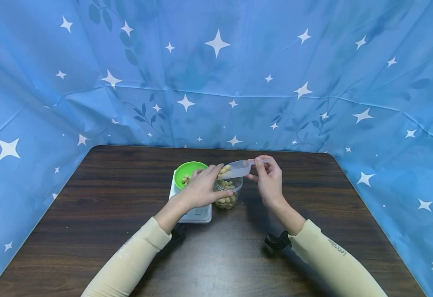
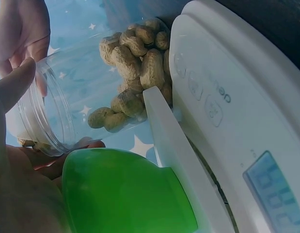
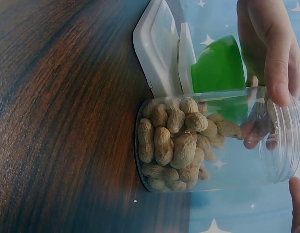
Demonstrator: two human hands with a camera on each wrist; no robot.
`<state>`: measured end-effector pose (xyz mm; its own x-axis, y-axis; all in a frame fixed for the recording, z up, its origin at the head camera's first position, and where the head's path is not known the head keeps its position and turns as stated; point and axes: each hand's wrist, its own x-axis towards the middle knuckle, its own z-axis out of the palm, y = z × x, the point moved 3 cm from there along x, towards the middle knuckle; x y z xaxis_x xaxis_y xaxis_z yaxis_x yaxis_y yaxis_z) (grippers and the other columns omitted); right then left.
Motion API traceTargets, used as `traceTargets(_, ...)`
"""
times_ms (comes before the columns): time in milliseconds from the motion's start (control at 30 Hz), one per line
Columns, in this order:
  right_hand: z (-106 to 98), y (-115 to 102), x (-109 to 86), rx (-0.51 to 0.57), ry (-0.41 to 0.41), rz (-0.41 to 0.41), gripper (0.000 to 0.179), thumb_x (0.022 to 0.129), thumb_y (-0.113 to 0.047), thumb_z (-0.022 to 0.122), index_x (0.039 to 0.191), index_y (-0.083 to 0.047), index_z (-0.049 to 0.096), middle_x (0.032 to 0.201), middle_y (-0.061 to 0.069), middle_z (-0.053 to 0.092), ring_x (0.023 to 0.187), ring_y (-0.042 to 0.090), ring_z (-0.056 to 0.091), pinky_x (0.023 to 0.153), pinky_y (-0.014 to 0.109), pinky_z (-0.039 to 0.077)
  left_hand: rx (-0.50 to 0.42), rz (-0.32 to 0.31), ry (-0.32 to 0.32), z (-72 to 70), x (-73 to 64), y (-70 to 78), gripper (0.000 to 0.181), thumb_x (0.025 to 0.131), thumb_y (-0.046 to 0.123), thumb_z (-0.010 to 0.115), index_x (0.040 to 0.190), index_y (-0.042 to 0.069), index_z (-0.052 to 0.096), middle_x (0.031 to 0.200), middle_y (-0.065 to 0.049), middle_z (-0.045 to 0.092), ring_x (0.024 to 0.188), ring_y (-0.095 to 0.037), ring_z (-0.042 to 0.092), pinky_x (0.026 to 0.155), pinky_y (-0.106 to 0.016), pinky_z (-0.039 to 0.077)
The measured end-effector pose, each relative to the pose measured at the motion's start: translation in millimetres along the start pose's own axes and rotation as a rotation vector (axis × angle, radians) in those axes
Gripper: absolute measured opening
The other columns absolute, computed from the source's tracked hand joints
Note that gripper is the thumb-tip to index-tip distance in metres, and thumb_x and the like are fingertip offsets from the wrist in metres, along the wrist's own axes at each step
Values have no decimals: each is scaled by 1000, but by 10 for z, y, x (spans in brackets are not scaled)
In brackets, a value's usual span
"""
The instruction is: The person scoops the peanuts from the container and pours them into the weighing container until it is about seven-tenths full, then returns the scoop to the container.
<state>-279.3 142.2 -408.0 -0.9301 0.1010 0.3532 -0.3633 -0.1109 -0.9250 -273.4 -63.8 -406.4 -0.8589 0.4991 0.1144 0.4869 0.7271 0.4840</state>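
A clear plastic jar (image 3: pixel 232 167) with peanuts (image 3: pixel 182 150) in its lower part stands on the table. My left hand (image 1: pixel 198 190) grips it at the threaded rim, thumb on the near side and fingers behind. Above the jar's mouth, my right hand (image 1: pixel 270 181) pinches the handle of a translucent scoop (image 1: pixel 239 169). Several peanuts lie toward the scoop's left end, close to the left fingers. To the left, a green bowl (image 1: pixel 179 172) holding some peanuts sits on a white kitchen scale (image 1: pixel 198 216); the left hand partly hides both.
The scale's display (image 2: pixel 276 187) is lit, right beside the jar. Dark wood table (image 1: pixel 120 185) surrounds these things, and a blue star-print cloth (image 1: pixel 216 74) hangs along its back and sides. A dark wrist strap (image 1: pixel 277 240) shows under the right sleeve.
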Motion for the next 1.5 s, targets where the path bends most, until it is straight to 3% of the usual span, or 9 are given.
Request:
traceTargets(333, -15, 6, -3, 20, 4, 15, 25, 110, -16, 50, 116, 9, 52, 114, 21, 65, 102, 21, 69, 76, 35, 60, 0, 0, 3, -2, -8, 4, 93, 92, 55, 72, 159, 3, 34, 148, -15, 50, 132, -34, 53, 111, -63, 28)
traceTargets(567, -11, -5, -6, 23, 2, 9, 26, 110, -16, 51, 115, 9, 52, 113, 21, 65, 106, 31, 66, 75, 34, 60, -1, -4, -1, -2, -4, -1, 94, 92, 55, 72, 160, 4, 32, 149, -15, 49, 133, -34, 52, 112, -62, 27)
traceTargets(900, -54, -28, 11, 65, 11, 1, 26, 109, -17, 53, 114, 8, 53, 108, 12, 68, 99, 22, 66, 74, 33, 60, -11, -3, -3, -11, 7, -13, 94, 91, 55, 74, 158, 3, 35, 147, -14, 51, 131, -32, 53, 112, -61, 28)
traceTargets(1500, -66, -93, 33, 99, 5, -16, 24, 108, -18, 55, 110, 7, 56, 104, 7, 71, 97, 20, 65, 71, 32, 61, -30, -3, -8, -29, 6, -25, 96, 90, 55, 75, 160, 4, 33, 151, -14, 47, 137, -32, 47, 113, -62, 26)
